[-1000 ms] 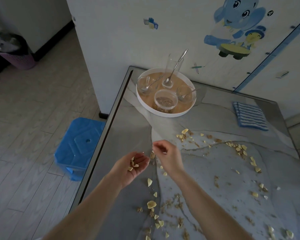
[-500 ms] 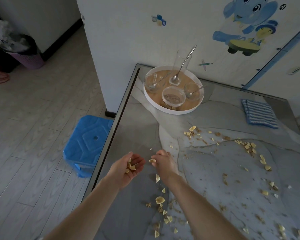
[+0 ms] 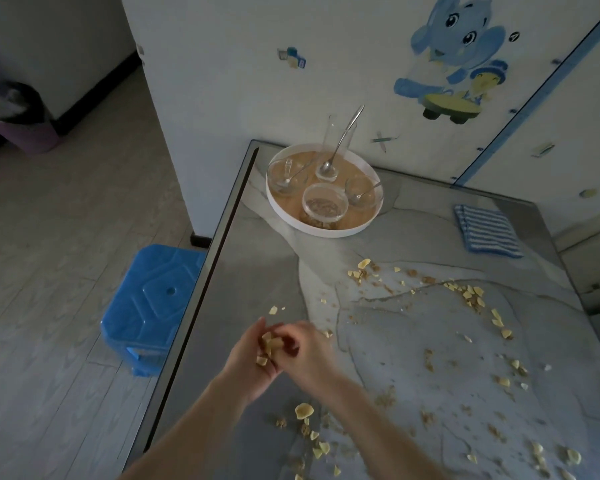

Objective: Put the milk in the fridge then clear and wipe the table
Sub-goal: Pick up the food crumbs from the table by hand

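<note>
The letters on the blue toy-block wall sticker point(image 3: 293, 57) are too small to read. The left hand point(image 3: 253, 360) is cupped palm-up above the left part of the grey marble-pattern table point(image 3: 257, 271), with its fingers curled round a pile of pale yellow flakes point(image 3: 269, 342). The right hand point(image 3: 309, 351) touches the left hand, fingertips bunched down onto that pile; whether they pinch a flake cannot be told. Further flakes lie scattered across the table, which also bears a blue-and-white striped cloth point(image 3: 487, 230) at its far right.
</note>
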